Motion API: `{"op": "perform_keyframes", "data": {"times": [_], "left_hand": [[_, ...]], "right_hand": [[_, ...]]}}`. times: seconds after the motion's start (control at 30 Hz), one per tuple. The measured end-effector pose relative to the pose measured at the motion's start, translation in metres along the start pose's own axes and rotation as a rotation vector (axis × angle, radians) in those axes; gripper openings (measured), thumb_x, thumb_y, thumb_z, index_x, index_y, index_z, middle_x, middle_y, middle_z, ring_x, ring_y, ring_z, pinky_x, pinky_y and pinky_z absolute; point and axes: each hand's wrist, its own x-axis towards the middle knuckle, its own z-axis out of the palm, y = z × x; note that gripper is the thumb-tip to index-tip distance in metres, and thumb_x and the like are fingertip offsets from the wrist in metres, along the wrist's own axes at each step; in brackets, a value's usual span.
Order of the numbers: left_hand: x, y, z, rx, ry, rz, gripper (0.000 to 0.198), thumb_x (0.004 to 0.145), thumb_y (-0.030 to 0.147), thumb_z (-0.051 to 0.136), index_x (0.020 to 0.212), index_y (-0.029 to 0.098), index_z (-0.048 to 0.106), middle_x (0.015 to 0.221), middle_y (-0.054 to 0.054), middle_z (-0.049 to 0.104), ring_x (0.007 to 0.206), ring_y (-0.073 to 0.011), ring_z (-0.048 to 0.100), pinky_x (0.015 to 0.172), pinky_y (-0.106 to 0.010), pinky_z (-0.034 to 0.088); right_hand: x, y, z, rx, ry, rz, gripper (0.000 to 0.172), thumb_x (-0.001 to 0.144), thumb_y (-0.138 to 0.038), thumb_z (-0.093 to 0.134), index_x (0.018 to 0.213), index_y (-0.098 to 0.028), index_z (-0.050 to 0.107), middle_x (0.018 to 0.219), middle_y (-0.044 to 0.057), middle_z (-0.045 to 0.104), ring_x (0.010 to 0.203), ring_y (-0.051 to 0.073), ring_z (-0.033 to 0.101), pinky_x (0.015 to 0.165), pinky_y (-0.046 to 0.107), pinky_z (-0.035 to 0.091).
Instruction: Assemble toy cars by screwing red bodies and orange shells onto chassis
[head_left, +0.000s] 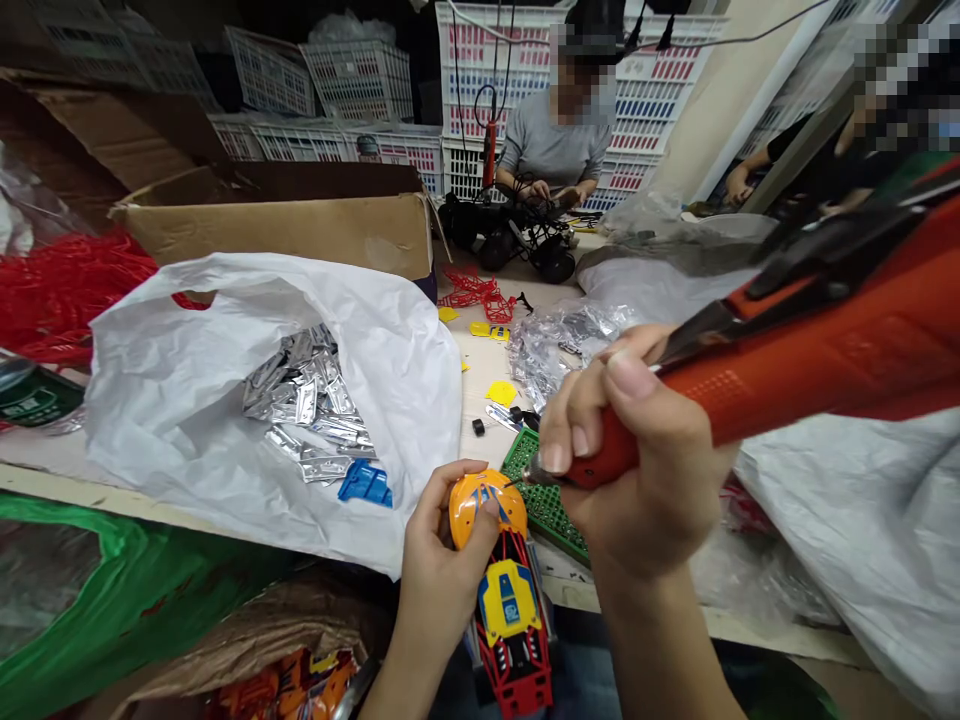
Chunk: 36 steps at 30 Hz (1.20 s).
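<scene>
The left hand [439,565] grips the toy car [501,590] near the table edge, while the right hand [637,460] clasps the orange electric screwdriver [787,370], tip at the car's orange shell

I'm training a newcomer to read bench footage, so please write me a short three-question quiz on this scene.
1. True or false: the right hand has its grip on an orange screwdriver.
2. What does the left hand hold? A) a toy car B) a blue part C) a cardboard box
3. Fill the gap: the tray just behind the toy car is ___ in colour.

Key: 1 true; 2 A; 3 green.
</scene>
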Motion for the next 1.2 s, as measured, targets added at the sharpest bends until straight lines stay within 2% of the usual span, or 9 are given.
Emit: {"op": "perform_keyframes", "data": {"times": [0.1,0.27,0.47,0.7,0.83,0.97,1.07,1.2], "left_hand": [[0.0,0.001,0.002,-0.029,0.007,0.017,0.026,0.091,0.039,0.069,0.111,0.022,0.066,0.099,-0.002,0.074,0.083,-0.0172,0.068,0.074,-0.024,0.055],[0.0,0.006,0.005,-0.056,0.019,0.027,0.024,0.089,0.037,0.071,0.106,0.021,0.066,0.094,-0.003,0.076,0.078,-0.018,0.069,0.071,-0.026,0.057],[-0.001,0.006,0.006,-0.046,0.054,0.039,0.024,0.088,0.032,0.07,0.109,0.021,0.068,0.091,-0.001,0.077,0.074,-0.0171,0.07,0.069,-0.025,0.057],[-0.001,0.013,0.009,-0.052,0.093,0.013,0.02,0.078,0.026,0.076,0.095,0.018,0.07,0.069,0.002,0.072,0.06,-0.0154,0.062,0.055,-0.022,0.051],[-0.001,0.01,0.006,-0.044,0.075,-0.002,0.026,0.078,0.029,0.077,0.101,0.019,0.07,0.075,0.001,0.075,0.066,-0.0174,0.066,0.061,-0.024,0.054],[-0.001,0.007,0.005,-0.038,0.041,0.001,0.027,0.086,0.035,0.073,0.107,0.02,0.069,0.09,-0.002,0.078,0.076,-0.0193,0.071,0.07,-0.026,0.057],[0.0,0.007,0.004,0.012,0.037,0.003,0.025,0.089,0.036,0.069,0.108,0.02,0.068,0.096,-0.003,0.076,0.08,-0.0189,0.07,0.072,-0.026,0.056],[-0.001,0.009,0.005,0.067,0.051,0.015,0.022,0.091,0.036,0.066,0.107,0.022,0.068,0.099,-0.003,0.073,0.086,-0.0199,0.069,0.076,-0.027,0.055]], "right_hand": [[-0.002,0.008,0.006,0.005,-0.039,0.051,0.013,0.082,-0.021,0.071,0.073,-0.022,0.061,0.046,-0.01,0.052,0.033,0.008,0.049,0.034,0.02,0.04],[-0.006,0.02,0.006,-0.032,-0.071,0.093,0.012,0.081,-0.023,0.073,0.075,-0.023,0.062,0.049,-0.01,0.051,0.035,0.009,0.052,0.035,0.021,0.043],[-0.009,0.024,0.012,-0.015,-0.06,0.125,0.015,0.077,-0.021,0.074,0.069,-0.023,0.061,0.048,-0.009,0.05,0.035,0.008,0.049,0.034,0.021,0.038],[-0.014,0.031,0.015,-0.074,-0.219,0.133,0.017,0.078,-0.019,0.073,0.068,-0.022,0.06,0.051,-0.008,0.055,0.039,0.007,0.049,0.039,0.021,0.041],[-0.016,0.032,0.014,-0.1,-0.131,0.123,0.017,0.077,-0.025,0.074,0.068,-0.023,0.06,0.049,-0.008,0.054,0.037,0.008,0.047,0.037,0.023,0.042],[-0.01,0.026,0.008,-0.072,-0.057,0.106,0.014,0.077,-0.027,0.076,0.074,-0.024,0.063,0.048,-0.009,0.05,0.035,0.009,0.048,0.034,0.024,0.04],[-0.004,0.02,-0.005,-0.076,-0.025,0.044,0.01,0.081,-0.026,0.075,0.082,-0.024,0.065,0.049,-0.01,0.05,0.034,0.009,0.049,0.035,0.023,0.041],[-0.002,0.022,-0.033,-0.203,0.079,-0.028,0.013,0.081,-0.027,0.077,0.081,-0.023,0.064,0.049,-0.009,0.05,0.035,0.009,0.048,0.034,0.023,0.041]]}}
